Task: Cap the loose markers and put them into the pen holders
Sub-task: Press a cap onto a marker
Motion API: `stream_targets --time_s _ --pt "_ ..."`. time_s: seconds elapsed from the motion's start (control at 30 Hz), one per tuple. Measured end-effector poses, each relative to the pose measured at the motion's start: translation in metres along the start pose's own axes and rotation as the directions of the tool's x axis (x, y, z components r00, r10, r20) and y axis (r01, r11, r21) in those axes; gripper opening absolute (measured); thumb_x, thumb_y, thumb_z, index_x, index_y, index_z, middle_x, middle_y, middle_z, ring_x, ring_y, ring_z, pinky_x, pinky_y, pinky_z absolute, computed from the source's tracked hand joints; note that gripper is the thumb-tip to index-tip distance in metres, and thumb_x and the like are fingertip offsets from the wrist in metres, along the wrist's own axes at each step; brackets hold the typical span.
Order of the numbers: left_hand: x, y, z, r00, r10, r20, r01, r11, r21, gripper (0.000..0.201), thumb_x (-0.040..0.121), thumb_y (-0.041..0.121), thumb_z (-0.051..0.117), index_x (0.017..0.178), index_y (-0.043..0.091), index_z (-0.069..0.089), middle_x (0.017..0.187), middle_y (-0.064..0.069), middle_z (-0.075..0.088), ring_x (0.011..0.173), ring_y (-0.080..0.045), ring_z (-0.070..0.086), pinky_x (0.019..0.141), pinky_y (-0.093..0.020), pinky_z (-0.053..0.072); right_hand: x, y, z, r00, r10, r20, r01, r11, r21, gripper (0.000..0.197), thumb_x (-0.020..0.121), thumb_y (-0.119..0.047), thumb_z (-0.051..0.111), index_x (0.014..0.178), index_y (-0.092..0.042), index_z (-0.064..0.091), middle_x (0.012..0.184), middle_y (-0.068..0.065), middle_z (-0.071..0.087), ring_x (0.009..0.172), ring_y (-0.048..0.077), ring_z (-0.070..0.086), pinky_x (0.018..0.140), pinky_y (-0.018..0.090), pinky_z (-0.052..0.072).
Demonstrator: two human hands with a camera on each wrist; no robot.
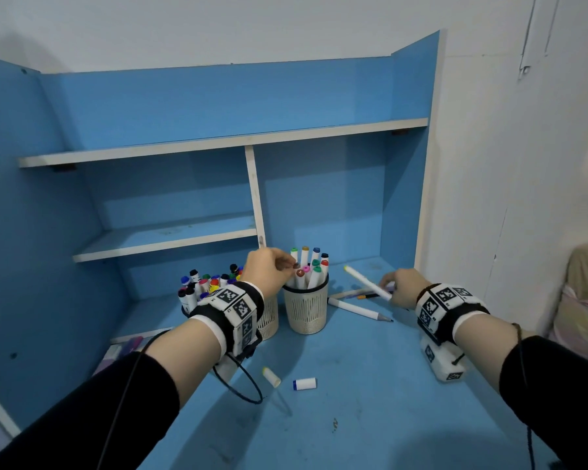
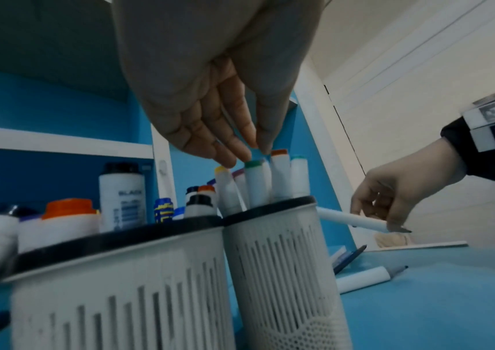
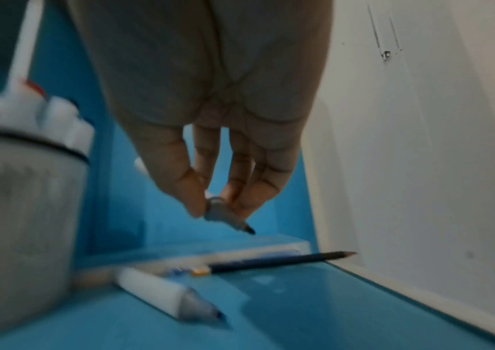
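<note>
"BLACK" — on white marker (image 2: 122, 196)

blue desk (image 1: 370, 418) | blue shelf unit (image 1: 218, 106) | dark pencil (image 3: 273, 260) | white wall (image 1: 523, 164)

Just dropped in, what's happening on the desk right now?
The left hand reaches into the right pen holder, fingertips on the capped markers there. The right hand pinches an uncapped marker lifted off the desk. Another uncapped marker and two loose caps lie on the desk.
</note>
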State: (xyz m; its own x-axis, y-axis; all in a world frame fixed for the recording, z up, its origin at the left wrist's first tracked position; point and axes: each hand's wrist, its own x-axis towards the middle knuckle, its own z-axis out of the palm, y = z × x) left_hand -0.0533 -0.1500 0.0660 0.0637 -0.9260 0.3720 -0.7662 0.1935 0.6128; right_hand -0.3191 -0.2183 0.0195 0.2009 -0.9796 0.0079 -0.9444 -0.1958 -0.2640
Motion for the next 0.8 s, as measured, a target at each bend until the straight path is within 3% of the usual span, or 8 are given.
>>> stream_targets --time_s 0.13,0.23,0.33,0.43,0.5,0.57,0.67,0.8 --pt "-0.017 -0.005 -0.015 0.999 0.044 -0.007 -0.044 0.999 0.0 0.015 0.082 0.01 0.067 0.095 0.016 0.07 0.081 0.007 0.065 0.075 -0.003 0.058 0.066 -0.006 0.043 -0.012 -0.01 -0.01 0.982 0.01 -0.186 0.054 0.939 0.34 0.023 0.078 -0.01 0.068 0.098 -0.02 0.063 0.067 0.0 0.059 0.059 0.013 0.053 0.055 0.024 0.042" --pt "-0.04 -0.014 -0.022 0.993 0.095 0.067 -0.099 0.993 0.066 0.016 0.082 0.009 0.067 0.096 0.017 0.07 0.081 0.009 0.063 0.075 -0.001 0.056 0.061 -0.002 0.04 -0.029 -0.02 -0.012 0.97 0.009 -0.242 0.117 0.857 0.502 0.023 0.077 -0.005 0.064 0.096 -0.017 0.061 0.067 -0.001 0.061 0.058 0.009 0.054 0.058 0.021 0.042" --pt "-0.064 -0.031 -0.023 0.967 0.114 0.228 -0.152 0.976 0.156 0.018 0.084 0.011 0.066 0.101 0.016 0.07 0.09 0.009 0.064 0.08 -0.002 0.056 0.064 -0.002 0.04 -0.048 -0.031 -0.006 0.972 -0.015 -0.236 0.161 0.77 0.617 0.023 0.074 -0.004 0.066 0.09 -0.019 0.058 0.065 -0.003 0.062 0.064 0.014 0.061 0.07 0.031 0.049" --pt "-0.079 -0.048 -0.017 0.896 0.085 0.435 -0.221 0.937 0.272 0.025 0.083 0.016 0.066 0.108 0.017 0.068 0.099 0.009 0.062 0.086 -0.003 0.054 0.062 0.001 0.036 -0.066 -0.045 -0.001 0.977 -0.041 -0.211 0.18 0.694 0.697 0.028 0.074 0.0 0.067 0.085 -0.022 0.054 0.072 0.004 0.061 0.068 0.026 0.062 0.073 0.038 0.05" --pt "-0.083 -0.059 -0.012 0.849 0.033 0.527 -0.232 0.92 0.315 0.031 0.084 0.02 0.066 0.115 0.019 0.065 0.111 0.007 0.061 0.093 -0.005 0.053 0.062 0.002 0.033 -0.078 -0.057 0.001 0.98 -0.066 -0.19 0.189 0.631 0.753 0.03 0.076 0.002 0.066 0.09 -0.02 0.053 0.081 0.011 0.064 0.074 0.032 0.066 0.073 0.039 0.052" --pt "-0.084 -0.068 -0.005 0.818 0.002 0.575 -0.237 0.912 0.334 0.035 0.085 0.024 0.066 0.119 0.021 0.063 0.118 0.006 0.059 0.098 -0.006 0.053 0.063 0.002 0.031 -0.088 -0.069 0.003 0.981 -0.079 -0.179 0.192 0.574 0.796 0.03 0.078 0.003 0.064 0.101 -0.012 0.052 0.089 0.017 0.066 0.079 0.036 0.067 0.07 0.034 0.054" --pt "-0.083 -0.074 0.004 0.793 -0.01 0.609 -0.255 0.902 0.348 0.033 0.085 0.025 0.066 0.118 0.022 0.064 0.119 0.003 0.06 0.095 -0.005 0.051 0.068 -0.005 0.037 -0.1 -0.083 0.003 0.979 -0.099 -0.178 0.203 0.512 0.835 0.023 0.085 0.001 0.059 0.105 -0.008 0.051 0.091 0.021 0.068 0.073 0.03 0.065 0.065 0.031 0.052" --pt "-0.081 -0.073 0.012 0.772 -0.068 0.633 -0.222 0.903 0.368 0.025 0.082 0.035 0.07 0.103 0.022 0.071 0.105 0.004 0.066 0.089 -0.008 0.055 0.076 -0.02 0.046 -0.114 -0.093 0.002 0.975 -0.11 -0.191 0.219 0.409 0.886 0.013 0.092 -0.002 0.053 0.101 -0.012 0.052 0.082 0.017 0.068 0.062 0.021 0.063 0.062 0.028 0.052"
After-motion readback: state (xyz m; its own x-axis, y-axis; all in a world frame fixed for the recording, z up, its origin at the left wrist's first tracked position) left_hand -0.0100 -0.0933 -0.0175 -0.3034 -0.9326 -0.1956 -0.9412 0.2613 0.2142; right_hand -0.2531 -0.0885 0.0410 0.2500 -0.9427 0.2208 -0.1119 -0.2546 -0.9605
